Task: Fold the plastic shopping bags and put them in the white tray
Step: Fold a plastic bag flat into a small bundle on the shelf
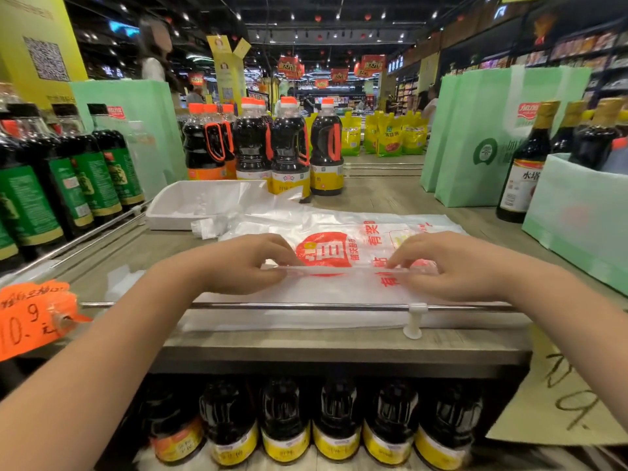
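While left hand (244,263) and right hand (452,266) each pinch the lifted edge of the bag (339,290) | bag flat on shelf (339,345), tray (163,212) back-left | best: carry edge over evenly, then press crease.

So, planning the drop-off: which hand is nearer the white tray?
Left. The left hand pinches the plastic shopping bag just on the near side of the white tray; the right hand pinches it farther right, away from the tray.

Forearms bare up to frame edge; left hand (244,263), right hand (452,266) bare (nails short, apparently unpainted).
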The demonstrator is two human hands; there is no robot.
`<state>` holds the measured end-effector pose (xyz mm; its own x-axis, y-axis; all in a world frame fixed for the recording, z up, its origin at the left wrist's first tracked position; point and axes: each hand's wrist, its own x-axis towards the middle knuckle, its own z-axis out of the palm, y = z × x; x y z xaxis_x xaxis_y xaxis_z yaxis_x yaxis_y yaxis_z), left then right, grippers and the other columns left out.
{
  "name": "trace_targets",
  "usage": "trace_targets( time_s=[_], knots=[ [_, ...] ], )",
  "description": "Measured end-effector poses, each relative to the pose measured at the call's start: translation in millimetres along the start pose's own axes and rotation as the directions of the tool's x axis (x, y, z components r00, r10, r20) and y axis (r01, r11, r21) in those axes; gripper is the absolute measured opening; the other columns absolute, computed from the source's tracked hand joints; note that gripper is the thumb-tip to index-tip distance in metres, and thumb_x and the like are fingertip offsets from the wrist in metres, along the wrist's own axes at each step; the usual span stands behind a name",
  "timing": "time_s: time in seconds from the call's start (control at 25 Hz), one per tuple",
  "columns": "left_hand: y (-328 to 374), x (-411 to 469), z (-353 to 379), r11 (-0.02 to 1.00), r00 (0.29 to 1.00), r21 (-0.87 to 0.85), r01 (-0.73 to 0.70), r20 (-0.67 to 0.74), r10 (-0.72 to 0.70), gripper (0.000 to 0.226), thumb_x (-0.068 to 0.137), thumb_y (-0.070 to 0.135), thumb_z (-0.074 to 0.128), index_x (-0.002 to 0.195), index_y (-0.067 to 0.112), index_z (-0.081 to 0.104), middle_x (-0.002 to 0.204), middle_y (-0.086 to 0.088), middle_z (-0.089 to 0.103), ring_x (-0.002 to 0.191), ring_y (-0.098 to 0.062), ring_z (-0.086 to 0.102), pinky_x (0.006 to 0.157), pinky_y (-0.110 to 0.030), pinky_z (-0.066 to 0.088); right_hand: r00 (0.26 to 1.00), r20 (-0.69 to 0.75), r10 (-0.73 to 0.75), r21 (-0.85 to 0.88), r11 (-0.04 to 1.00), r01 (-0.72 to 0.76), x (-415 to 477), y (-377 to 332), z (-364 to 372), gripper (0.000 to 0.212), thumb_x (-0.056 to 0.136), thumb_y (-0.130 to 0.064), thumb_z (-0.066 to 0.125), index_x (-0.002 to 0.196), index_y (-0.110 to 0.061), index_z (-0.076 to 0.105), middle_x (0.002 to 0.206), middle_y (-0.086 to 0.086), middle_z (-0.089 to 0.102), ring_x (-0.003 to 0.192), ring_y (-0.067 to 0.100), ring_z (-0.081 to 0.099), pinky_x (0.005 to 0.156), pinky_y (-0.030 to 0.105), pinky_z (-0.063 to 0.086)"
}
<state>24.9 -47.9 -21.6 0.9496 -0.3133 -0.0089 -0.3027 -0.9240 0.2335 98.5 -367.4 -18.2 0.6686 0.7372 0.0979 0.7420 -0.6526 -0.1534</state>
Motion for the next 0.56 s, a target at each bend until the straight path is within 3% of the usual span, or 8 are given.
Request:
trace_targets(
  time_s=[0.08,0.16,0.28,0.4,0.48,0.56],
  knots=[
    [-3,-6,-8,0.999,0.997,0.023,0.035,0.071,-0.037,0.032,0.100,0.038,0.048,0.130,0.042,0.060,0.129,0.027,0.053,0.114,0.009,0.051,0.106,-0.030,0.043,0.999,0.017,0.032,0.032,0.999,-0.033,-5,6,-7,0.023,0.097,-0.046,0.053,0.108,-0.037,0.071,0.107,-0.023,0.068,0.100,-0.005,0.058,0.086,0.022,0.046],
    [-2,-12,-15,0.996,0.984,0.050,0.074,0.159,-0.081,0.036,0.100,0.043,0.046,0.134,0.045,0.056,0.131,0.031,0.054,0.113,0.010,0.053,0.106,-0.028,0.044,0.997,0.056,0.057,0.022,0.998,-0.059,-11,12,-11,0.030,0.097,-0.054,0.049,0.110,-0.039,0.071,0.107,-0.028,0.067,0.101,-0.005,0.059,0.087,0.023,0.048],
    [-12,-20,-18,0.985,0.973,0.148,0.090,0.199,-0.119,0.039,0.103,0.033,0.045,0.138,0.049,0.050,0.137,0.033,0.050,0.121,0.008,0.050,0.109,-0.024,0.038,0.986,0.136,0.100,0.006,0.995,-0.102,-17,17,-9,0.030,0.098,-0.048,0.049,0.125,-0.050,0.062,0.124,-0.041,0.054,0.119,-0.016,0.048,0.095,0.003,0.035],
    [-32,-27,-17,0.985,0.987,0.140,0.099,0.115,-0.115,0.039,0.095,0.060,0.044,0.128,0.047,0.058,0.128,0.033,0.055,0.117,0.007,0.052,0.106,-0.029,0.043,0.981,0.124,0.147,0.027,0.988,-0.152,-22,21,-8,0.028,0.095,-0.050,0.053,0.122,-0.052,0.062,0.124,-0.040,0.056,0.119,-0.014,0.049,0.105,0.017,0.039],
    [-38,-33,-21,0.986,0.990,0.104,0.127,0.049,-0.132,0.067,0.074,0.084,0.037,0.117,0.042,0.065,0.116,0.029,0.060,0.106,0.006,0.057,0.099,-0.029,0.046,0.978,0.085,0.193,0.015,0.981,-0.195,-27,22,-13,0.023,0.093,-0.057,0.053,0.112,-0.053,0.066,0.112,-0.037,0.062,0.108,-0.012,0.055,0.098,0.024,0.046],
    [-41,-41,-25,0.988,0.989,0.056,0.145,0.016,-0.146,0.064,0.067,0.084,0.042,0.106,0.042,0.069,0.104,0.026,0.067,0.095,0.005,0.061,0.092,-0.028,0.049,0.965,0.099,0.244,0.005,0.969,-0.246,-34,23,-22,0.024,0.091,-0.062,0.053,0.105,-0.049,0.068,0.103,-0.033,0.065,0.099,-0.009,0.058,0.093,0.027,0.049]
  ],
)
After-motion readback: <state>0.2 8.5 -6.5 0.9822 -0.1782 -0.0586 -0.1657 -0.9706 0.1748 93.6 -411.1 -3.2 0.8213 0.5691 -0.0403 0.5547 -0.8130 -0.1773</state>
